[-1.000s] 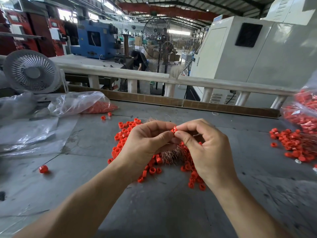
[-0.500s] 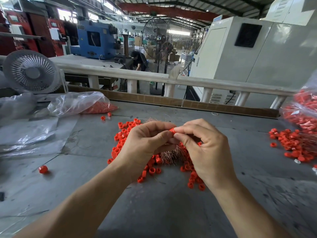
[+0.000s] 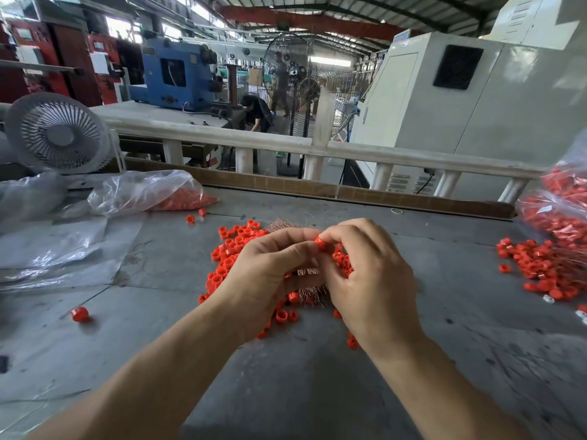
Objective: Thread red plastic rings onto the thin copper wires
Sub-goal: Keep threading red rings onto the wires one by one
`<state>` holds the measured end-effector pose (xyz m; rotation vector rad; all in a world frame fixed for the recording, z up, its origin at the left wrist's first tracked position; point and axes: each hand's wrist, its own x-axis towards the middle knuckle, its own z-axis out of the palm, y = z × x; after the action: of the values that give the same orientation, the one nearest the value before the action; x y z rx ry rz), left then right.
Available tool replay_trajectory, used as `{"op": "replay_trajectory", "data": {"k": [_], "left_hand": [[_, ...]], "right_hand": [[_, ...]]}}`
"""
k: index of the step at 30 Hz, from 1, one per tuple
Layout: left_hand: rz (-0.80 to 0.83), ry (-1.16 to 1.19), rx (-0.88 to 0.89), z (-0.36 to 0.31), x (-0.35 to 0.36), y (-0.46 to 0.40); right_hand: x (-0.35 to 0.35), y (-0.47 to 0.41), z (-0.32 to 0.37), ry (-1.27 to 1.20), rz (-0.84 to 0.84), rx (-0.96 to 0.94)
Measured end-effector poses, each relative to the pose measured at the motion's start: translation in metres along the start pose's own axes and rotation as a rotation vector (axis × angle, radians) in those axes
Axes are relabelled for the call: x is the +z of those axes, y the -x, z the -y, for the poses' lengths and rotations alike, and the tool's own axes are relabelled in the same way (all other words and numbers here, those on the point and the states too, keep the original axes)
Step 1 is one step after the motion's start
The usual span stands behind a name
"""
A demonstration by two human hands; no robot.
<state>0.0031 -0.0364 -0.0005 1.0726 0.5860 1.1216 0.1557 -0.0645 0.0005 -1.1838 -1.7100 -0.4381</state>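
Observation:
A small red plastic ring (image 3: 320, 242) is pinched between the fingertips of my left hand (image 3: 270, 274) and my right hand (image 3: 371, 281), held above the middle of the grey table. Under the hands lies a pile of loose red rings (image 3: 228, 252) mixed with a bundle of thin copper wires (image 3: 309, 292), partly hidden by my fingers. Whether a wire passes through the held ring cannot be seen.
A clear bag of red rings (image 3: 152, 195) lies at the back left beside a white desk fan (image 3: 57, 133). More rings with wires (image 3: 540, 265) and a full bag (image 3: 562, 211) sit at the right. One ring on a wire (image 3: 79, 313) lies at the left. Plastic sheets (image 3: 54, 255) cover the left side.
Both hands stay together over the pile. My right fingertips have closed in tighter over the ring, and the hands have shifted very slightly.

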Motion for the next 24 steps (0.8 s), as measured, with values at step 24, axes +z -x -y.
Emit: {"op": "replay_trajectory", "data": {"k": [24], "left_hand": [[-0.068, -0.130, 0.017, 0.0030, -0.0034, -0.0035]], "right_hand": [[0.0024, 0.0007, -0.0030, 0.026, 0.042, -0.026]]}}
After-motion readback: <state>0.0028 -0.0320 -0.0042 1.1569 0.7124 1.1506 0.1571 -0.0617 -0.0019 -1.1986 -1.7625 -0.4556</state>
